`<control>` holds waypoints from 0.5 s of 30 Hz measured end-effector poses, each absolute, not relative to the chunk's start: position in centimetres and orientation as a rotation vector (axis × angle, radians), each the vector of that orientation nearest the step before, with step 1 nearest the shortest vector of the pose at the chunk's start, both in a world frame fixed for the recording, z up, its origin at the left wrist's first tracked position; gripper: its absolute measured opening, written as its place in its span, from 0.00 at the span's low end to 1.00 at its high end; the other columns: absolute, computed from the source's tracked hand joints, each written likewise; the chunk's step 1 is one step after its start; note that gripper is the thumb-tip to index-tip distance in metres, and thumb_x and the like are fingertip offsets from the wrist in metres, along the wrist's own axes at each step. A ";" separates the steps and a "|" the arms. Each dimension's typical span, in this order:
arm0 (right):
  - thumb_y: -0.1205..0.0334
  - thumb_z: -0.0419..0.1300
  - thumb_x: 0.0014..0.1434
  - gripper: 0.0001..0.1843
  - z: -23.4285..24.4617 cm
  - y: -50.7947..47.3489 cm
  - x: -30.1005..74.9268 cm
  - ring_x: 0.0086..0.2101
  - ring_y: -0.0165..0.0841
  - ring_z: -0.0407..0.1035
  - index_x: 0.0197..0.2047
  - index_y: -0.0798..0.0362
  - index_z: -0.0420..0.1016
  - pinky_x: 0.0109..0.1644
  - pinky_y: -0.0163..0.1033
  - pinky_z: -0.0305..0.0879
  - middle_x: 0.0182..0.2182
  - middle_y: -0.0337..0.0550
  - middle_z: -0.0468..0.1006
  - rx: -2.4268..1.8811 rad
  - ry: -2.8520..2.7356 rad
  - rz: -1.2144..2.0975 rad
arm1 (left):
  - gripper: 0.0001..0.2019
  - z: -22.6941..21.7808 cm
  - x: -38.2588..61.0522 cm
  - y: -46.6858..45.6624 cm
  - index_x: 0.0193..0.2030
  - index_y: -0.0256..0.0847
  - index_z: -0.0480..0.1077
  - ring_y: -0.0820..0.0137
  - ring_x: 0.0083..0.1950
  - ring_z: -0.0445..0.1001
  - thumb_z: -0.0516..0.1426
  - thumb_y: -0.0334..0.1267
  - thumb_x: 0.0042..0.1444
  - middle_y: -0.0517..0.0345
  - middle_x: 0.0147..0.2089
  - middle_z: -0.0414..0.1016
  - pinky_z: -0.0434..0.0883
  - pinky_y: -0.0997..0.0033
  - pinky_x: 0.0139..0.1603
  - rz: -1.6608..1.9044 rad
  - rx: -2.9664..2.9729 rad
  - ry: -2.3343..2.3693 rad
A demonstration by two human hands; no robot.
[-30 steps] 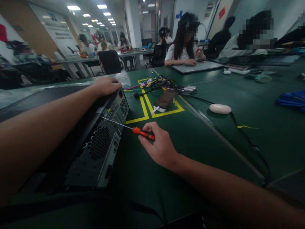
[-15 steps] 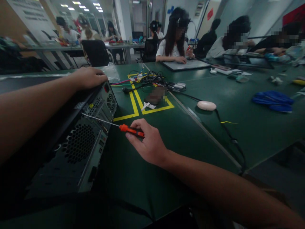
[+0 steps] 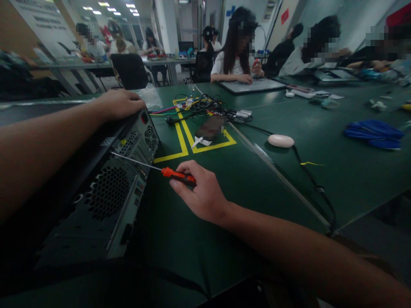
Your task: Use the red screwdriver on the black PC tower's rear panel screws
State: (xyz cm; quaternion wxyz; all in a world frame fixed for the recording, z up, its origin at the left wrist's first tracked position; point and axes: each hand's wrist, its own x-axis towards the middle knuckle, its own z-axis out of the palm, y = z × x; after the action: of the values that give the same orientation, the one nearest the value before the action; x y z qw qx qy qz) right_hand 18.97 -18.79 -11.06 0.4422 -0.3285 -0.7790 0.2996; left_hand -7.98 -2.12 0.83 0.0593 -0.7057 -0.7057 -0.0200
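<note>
A black computer case (image 3: 135, 171) lies on the left of the green table, its back panel with a round fan grille (image 3: 109, 192) turned to the right. My left hand (image 3: 123, 104) rests flat on the top of the case near its far corner, fingers stretched out. In my right hand (image 3: 205, 188) is an orange and black screwdriver (image 3: 173, 173), gripped by its handle. The long shaft points left, and its tip meets the upper edge of the back panel; whether it sits in a screw head is too small to tell.
Tangled cables (image 3: 208, 105) and a dark device (image 3: 210, 128) lie by yellow tape on the table (image 3: 257, 192). A pale oval case (image 3: 281, 140) is further right, beside a black cord. Blue cloth (image 3: 372, 133) lies at far right. Several people sit beyond.
My view has shifted very slightly. Both hands and the screwdriver keep almost the same places on the case. At the right, a person's dark panel now lies flatter.
</note>
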 end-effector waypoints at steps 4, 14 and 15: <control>0.58 0.62 0.66 0.07 -10.9 -18.8 19.0 0.32 0.32 0.68 0.44 0.50 0.71 0.39 0.38 0.62 0.37 0.39 0.77 -0.809 -1.928 0.731 | 0.34 0.9 -7.8 -2.3 0.65 0.33 0.73 0.45 0.69 0.67 0.43 0.54 0.66 0.38 0.65 0.72 0.63 0.48 0.69 -0.057 -2.119 -2.173; 0.57 0.62 0.66 0.08 -10.9 -18.7 19.0 0.32 0.33 0.68 0.44 0.51 0.73 0.39 0.39 0.62 0.36 0.39 0.77 -0.812 -1.916 0.727 | 0.34 0.8 -7.9 -2.2 0.64 0.31 0.73 0.44 0.67 0.69 0.42 0.54 0.66 0.36 0.65 0.73 0.64 0.48 0.68 -0.057 -2.126 -2.163; 0.57 0.61 0.66 0.08 -10.9 -18.7 19.0 0.33 0.33 0.68 0.44 0.51 0.73 0.40 0.39 0.62 0.36 0.40 0.77 -0.810 -1.914 0.728 | 0.34 0.8 -7.9 -2.2 0.64 0.31 0.73 0.44 0.67 0.69 0.42 0.54 0.66 0.36 0.65 0.73 0.64 0.48 0.68 -0.056 -2.134 -2.158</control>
State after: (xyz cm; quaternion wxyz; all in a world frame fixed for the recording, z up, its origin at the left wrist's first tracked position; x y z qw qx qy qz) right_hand 19.02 -18.73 -10.93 0.4528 -0.3278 -0.7750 0.2948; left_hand -7.95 -2.24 0.80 0.0532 -0.7020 -0.7099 -0.0185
